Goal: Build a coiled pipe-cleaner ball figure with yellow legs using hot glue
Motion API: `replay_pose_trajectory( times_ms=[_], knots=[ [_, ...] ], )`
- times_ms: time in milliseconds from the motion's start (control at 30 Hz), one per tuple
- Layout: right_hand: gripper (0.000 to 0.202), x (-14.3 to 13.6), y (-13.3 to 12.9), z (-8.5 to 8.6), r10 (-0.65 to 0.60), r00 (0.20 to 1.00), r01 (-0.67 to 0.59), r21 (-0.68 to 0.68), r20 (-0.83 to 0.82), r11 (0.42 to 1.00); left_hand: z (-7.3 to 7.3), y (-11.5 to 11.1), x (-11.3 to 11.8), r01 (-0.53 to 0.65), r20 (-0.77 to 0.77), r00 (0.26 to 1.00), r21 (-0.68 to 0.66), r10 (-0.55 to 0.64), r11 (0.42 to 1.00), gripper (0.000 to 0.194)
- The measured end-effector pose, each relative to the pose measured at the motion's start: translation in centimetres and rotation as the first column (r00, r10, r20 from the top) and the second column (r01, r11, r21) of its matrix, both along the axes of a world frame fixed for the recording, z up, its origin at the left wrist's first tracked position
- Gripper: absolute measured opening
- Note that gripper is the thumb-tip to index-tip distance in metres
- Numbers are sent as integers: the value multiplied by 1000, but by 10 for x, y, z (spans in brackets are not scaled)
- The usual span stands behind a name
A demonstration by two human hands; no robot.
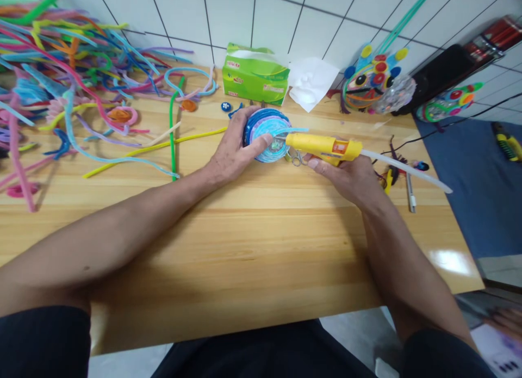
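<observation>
My left hand (240, 147) is wrapped around the side of a round piece coiled from blue, purple and light-blue pipe cleaners (267, 122), with the thumb lying on its face. A loose light-blue end sticks out to the right. My right hand (348, 174) grips a yellow hot glue gun (322, 146), whose nozzle points at the middle of the coil. A long whitish glue stick (408, 168) juts from the gun's back. Partly hidden below the gun are the handles of small scissors (297, 159).
Many coloured pipe cleaners (81, 57) heap at the left. A green tissue pack (256, 76) and a white tissue (312, 83) lie by the tiled wall. Decorated pieces (369, 79), a black cable (457, 121) and a craft knife (410, 193) are at the right.
</observation>
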State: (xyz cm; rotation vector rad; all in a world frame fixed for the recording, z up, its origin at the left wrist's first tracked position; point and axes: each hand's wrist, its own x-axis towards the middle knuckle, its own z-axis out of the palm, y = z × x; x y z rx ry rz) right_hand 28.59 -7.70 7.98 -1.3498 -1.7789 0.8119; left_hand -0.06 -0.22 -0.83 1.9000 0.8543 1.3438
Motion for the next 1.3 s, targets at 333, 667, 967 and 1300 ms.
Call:
replay_pose_trajectory(
  times_ms=[333,667,967,1300],
  knots=[
    [57,5,0,-3,-27,993,22,43,116,999,3,-1,-1,9,46,999,-29,-7,1000,78],
    [59,5,0,-3,-38,992,31,56,122,998,4,-1,-2,23,27,999,-4,-23,1000,71],
    [61,6,0,-1,-59,989,51,63,135,997,-1,2,-1,0,-4,1000,21,0,1000,79],
    [65,9,0,-2,-92,980,83,57,176,995,5,-2,-2,-3,-40,999,-46,1,999,75]
  ],
)
